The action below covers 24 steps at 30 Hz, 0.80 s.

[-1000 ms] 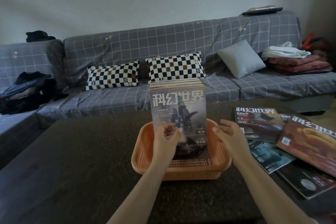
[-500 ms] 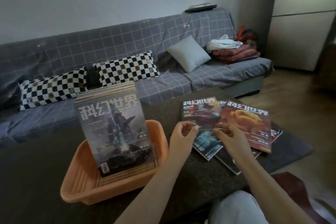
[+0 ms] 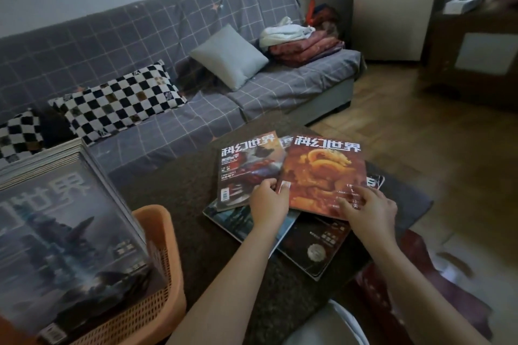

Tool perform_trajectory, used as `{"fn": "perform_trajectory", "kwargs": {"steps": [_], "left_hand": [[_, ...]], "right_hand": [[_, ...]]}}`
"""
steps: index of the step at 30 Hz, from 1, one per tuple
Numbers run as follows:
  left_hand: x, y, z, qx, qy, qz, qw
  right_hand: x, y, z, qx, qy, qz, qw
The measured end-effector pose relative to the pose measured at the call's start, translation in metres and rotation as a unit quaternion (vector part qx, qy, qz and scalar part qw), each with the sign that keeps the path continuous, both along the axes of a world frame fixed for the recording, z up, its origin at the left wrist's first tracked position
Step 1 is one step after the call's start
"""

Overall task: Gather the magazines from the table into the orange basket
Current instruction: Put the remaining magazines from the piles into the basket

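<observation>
An orange basket (image 3: 158, 232) sits at the lower left of the dark table (image 3: 196, 190), with a thick stack of magazines (image 3: 70, 232) standing upright in it. To the right, several loose magazines lie overlapping on the table. An orange dragon-cover magazine (image 3: 322, 171) is on top, beside a blue-red one (image 3: 244, 168), over a teal one (image 3: 238, 218) and a dark one (image 3: 316, 249). My left hand (image 3: 269, 202) pinches the orange magazine's lower left corner. My right hand (image 3: 367, 210) rests flat on its lower right part, fingers spread.
A grey checked sofa (image 3: 168, 36) runs behind the table with checkered cushions (image 3: 117, 101), a grey pillow (image 3: 229, 56) and folded blankets (image 3: 302, 42). Wooden floor (image 3: 420, 134) and a brown cabinet (image 3: 476, 56) lie to the right. A rug (image 3: 406, 204) lies beside the table's right edge.
The view swung right, from the basket to the loose pile. Both hands left the basket's stack and moved onto the orange magazine, where the left one took its corner.
</observation>
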<state>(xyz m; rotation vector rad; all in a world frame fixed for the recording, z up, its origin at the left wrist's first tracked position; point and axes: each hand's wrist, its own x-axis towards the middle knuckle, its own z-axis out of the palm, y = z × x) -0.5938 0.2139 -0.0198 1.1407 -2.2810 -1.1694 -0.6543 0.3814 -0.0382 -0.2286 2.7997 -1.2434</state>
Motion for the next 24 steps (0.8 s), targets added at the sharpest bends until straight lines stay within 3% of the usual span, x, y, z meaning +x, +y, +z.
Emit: {"fn": "perform_trajectory", "kwargs": {"steps": [6,11,17,24], "left_hand": [[-0.013,-0.004,0.007,0.074,-0.048,-0.053,0.995],[0.010,0.001,0.011,0.180,0.041,-0.045,0.982],[0.071,0.007,0.036,0.109,0.144,-0.034,0.983],[0.178,-0.004,0.077,0.031,0.259,0.043,0.965]], "right_hand": [[0.003,0.001,-0.002,-0.055,-0.023,-0.010,0.998],[0.015,0.013,0.006,-0.154,-0.060,-0.027,0.986],[0.052,0.016,0.024,-0.282,-0.119,-0.006,0.952],[0.105,-0.015,0.072,-0.427,-0.237,0.122,0.864]]}}
